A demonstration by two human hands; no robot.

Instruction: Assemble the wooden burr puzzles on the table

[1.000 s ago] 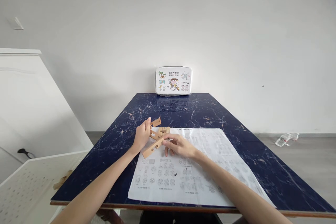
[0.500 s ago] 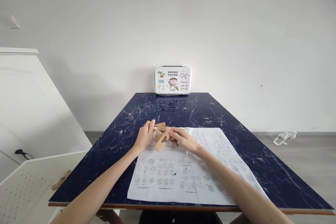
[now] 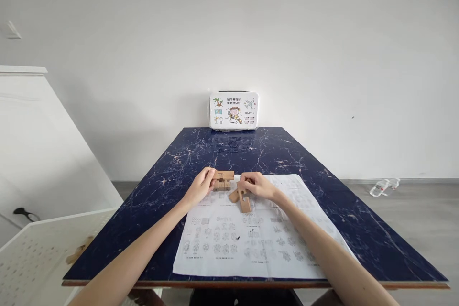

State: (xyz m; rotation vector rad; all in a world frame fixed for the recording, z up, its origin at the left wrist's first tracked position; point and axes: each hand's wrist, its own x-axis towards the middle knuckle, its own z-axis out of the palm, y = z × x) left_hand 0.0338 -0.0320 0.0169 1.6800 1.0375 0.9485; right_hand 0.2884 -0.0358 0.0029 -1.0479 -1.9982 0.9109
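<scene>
Far left: a white panel [image 3: 46, 167] stands beside the table, a black looped object [image 3: 26, 212] near its foot. Below that, a pale perforated tray [image 3: 36, 258], with light-brown wooden bits [image 3: 79, 250] in it, partly cut off from view by the edge of the dark blue, white-veined table [image 3: 265, 153]. Left hand [image 3: 202, 185]: fingers closed, gripping the left end of a wooden block cluster [image 3: 224, 180] over the upper left of a printed sheet [image 3: 211, 264]; cluster shows a flat bar above smaller blocks. Whether it touches the paper: cannot tell. Beyond, at the far table edge, a white case [image 3: 234, 111] with cartoon prints stands upright close to the wall. Right hand [image 3: 258, 185]: thumb and fingers bent, pinching a notched wooden piece [image 3: 245, 202], tilted, lower end toward the person; a second wooden piece [image 3: 234, 196] shows just left of it, its contact with the hand unclear. Cluster and notched piece lie apart. Far right: two clear bottles [image 3: 380, 188] on the floor near the wall.
</scene>
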